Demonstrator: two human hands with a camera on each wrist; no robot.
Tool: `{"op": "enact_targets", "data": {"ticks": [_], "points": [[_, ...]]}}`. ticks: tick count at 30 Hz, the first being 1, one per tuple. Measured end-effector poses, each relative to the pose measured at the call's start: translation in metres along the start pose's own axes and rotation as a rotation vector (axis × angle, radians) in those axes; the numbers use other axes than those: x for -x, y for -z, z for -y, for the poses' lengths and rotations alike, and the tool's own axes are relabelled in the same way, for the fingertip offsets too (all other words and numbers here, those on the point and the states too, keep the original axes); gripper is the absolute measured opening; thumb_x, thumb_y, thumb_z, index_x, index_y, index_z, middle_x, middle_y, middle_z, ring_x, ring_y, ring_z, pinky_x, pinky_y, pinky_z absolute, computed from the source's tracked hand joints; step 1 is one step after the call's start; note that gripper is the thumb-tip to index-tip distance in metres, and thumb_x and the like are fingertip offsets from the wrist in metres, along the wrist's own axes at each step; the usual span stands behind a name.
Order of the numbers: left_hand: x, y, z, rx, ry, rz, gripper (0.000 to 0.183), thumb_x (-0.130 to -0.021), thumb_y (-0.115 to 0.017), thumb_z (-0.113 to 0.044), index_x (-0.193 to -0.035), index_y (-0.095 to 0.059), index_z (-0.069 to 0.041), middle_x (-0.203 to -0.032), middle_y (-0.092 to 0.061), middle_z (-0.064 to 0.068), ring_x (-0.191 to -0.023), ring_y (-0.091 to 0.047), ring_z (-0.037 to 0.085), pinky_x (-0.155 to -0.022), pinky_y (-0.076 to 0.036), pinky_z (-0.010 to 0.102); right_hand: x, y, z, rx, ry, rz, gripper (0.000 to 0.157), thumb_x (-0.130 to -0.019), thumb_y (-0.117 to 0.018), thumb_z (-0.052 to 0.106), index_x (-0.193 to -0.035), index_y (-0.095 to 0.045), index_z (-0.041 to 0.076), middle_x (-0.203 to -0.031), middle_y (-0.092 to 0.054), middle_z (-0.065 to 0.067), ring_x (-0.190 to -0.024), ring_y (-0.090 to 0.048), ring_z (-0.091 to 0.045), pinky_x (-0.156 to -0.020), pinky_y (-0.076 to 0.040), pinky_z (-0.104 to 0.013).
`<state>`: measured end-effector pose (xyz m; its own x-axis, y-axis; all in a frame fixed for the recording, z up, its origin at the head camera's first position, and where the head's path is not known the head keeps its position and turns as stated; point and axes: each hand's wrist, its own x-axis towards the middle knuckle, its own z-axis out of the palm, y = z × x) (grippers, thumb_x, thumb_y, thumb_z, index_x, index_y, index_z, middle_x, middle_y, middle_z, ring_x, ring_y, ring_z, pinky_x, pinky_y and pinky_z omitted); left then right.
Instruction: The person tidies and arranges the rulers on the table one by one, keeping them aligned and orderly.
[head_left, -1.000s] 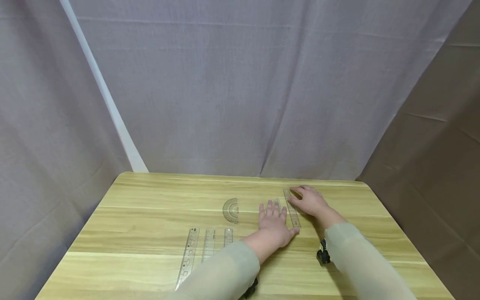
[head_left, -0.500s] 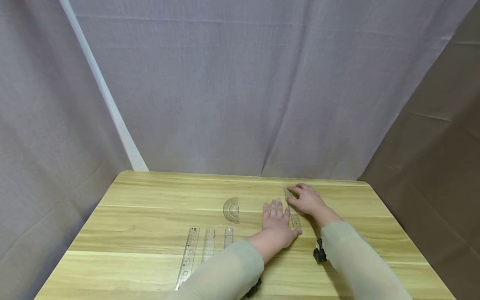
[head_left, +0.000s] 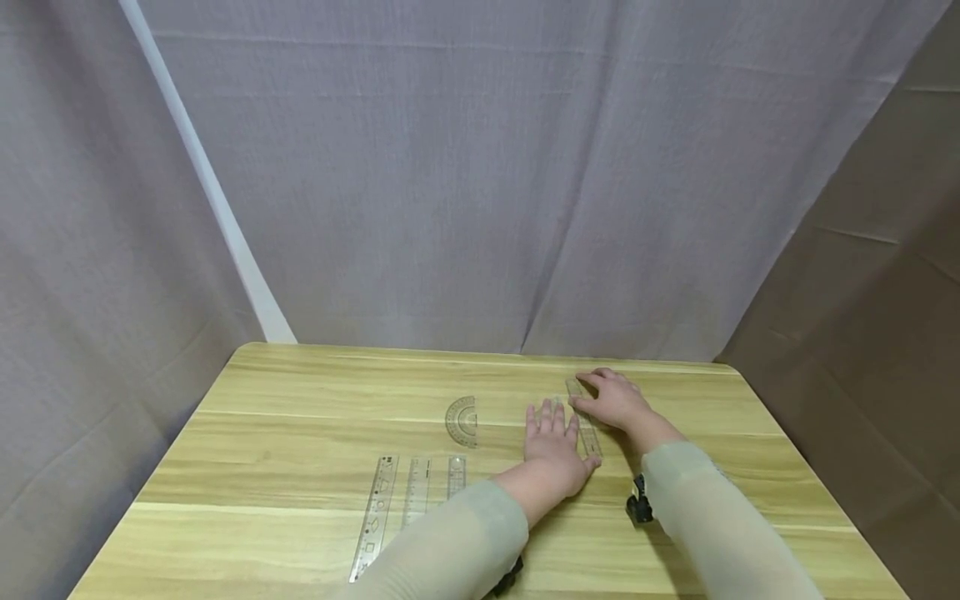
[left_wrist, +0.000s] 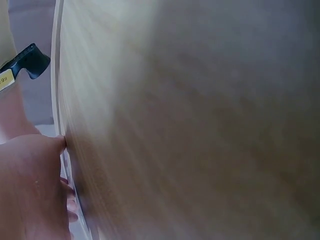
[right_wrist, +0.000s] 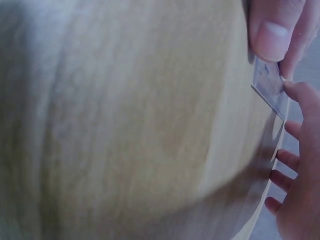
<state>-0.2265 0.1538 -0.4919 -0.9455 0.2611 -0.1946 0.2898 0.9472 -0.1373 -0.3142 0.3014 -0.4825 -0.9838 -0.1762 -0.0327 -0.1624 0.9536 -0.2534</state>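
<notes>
In the head view a clear plastic ruler (head_left: 591,442) lies slanted on the table, right of centre. My right hand (head_left: 617,400) holds its far part, thumb and index finger at the left edge. The right wrist view shows the thumb pressed at the clear ruler (right_wrist: 268,85). My left hand (head_left: 553,454) rests flat with fingers spread, its thumb reaching the ruler's near end. Beneath its fingers is a clear plastic piece (head_left: 558,403), mostly hidden. In the left wrist view the left hand (left_wrist: 32,185) lies along the tabletop.
A clear protractor (head_left: 461,422) lies left of my hands. Nearer are a long stencil ruler (head_left: 375,517), a second ruler (head_left: 417,487) and a narrow third one (head_left: 457,473), partly behind my left sleeve. Grey curtains (head_left: 420,208) stand around the wooden table (head_left: 262,467).
My left hand has shifted slightly right, closer to the slanted ruler. The right hand has moved slightly left while staying at the ruler's far part.
</notes>
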Motion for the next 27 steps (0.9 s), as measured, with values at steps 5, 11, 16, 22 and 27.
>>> {"op": "enact_targets", "data": {"ticks": [5, 11, 16, 22, 27], "points": [[0.0007, 0.0013, 0.0013, 0.01, 0.003, 0.005, 0.08, -0.089, -0.017, -0.081, -0.158, -0.012, -0.04, -0.167, -0.003, -0.005, -0.152, 0.004, 0.022, -0.121, 0.002, 0.051, 0.0009, 0.0019, 0.0028, 0.007, 0.007, -0.002, 0.064, -0.095, -0.058, 0.048, -0.147, -0.049, 0.012, -0.148, -0.042, -0.025, -0.135, -0.034, -0.053, -0.107, -0.023, -0.072], [0.0009, 0.002, 0.0015, 0.008, 0.006, 0.009, 0.08, -0.089, -0.017, -0.081, -0.158, -0.011, -0.04, -0.167, -0.002, -0.006, -0.152, 0.004, 0.022, -0.121, 0.001, 0.05, -0.001, -0.0005, 0.0005, -0.004, 0.011, -0.013, 0.063, -0.093, -0.058, 0.047, -0.145, -0.051, 0.011, -0.147, -0.042, -0.025, -0.135, -0.034, -0.053, -0.107, -0.023, -0.072], [0.0009, 0.0032, 0.0016, 0.003, 0.001, 0.015, 0.079, -0.09, -0.017, -0.08, -0.158, -0.011, -0.04, -0.167, -0.002, -0.006, -0.152, 0.005, 0.022, -0.121, 0.002, 0.05, -0.0016, 0.0003, 0.0011, -0.011, 0.014, -0.02, 0.06, -0.094, -0.059, 0.046, -0.143, -0.053, 0.011, -0.146, -0.043, -0.025, -0.133, -0.037, -0.052, -0.106, -0.025, -0.072], [0.0017, 0.0057, 0.0017, 0.002, -0.002, 0.006, 0.079, -0.09, -0.018, -0.08, -0.158, -0.014, -0.041, -0.167, -0.004, -0.006, -0.153, 0.002, 0.023, -0.121, 0.001, 0.05, -0.0013, 0.0047, 0.0037, -0.018, 0.018, -0.027, 0.054, -0.096, -0.059, 0.04, -0.141, -0.055, 0.009, -0.143, -0.045, -0.027, -0.13, -0.039, -0.053, -0.104, -0.026, -0.073], [0.0022, 0.0063, 0.0011, -0.007, 0.008, 0.0, 0.078, -0.089, -0.018, -0.081, -0.157, -0.014, -0.042, -0.167, -0.004, -0.007, -0.153, 0.002, 0.022, -0.121, 0.0, 0.049, -0.0025, 0.0077, 0.0068, -0.03, 0.0, -0.015, 0.049, -0.097, -0.056, 0.036, -0.137, -0.057, 0.008, -0.141, -0.045, -0.029, -0.129, -0.039, -0.053, -0.103, -0.026, -0.073]]}}
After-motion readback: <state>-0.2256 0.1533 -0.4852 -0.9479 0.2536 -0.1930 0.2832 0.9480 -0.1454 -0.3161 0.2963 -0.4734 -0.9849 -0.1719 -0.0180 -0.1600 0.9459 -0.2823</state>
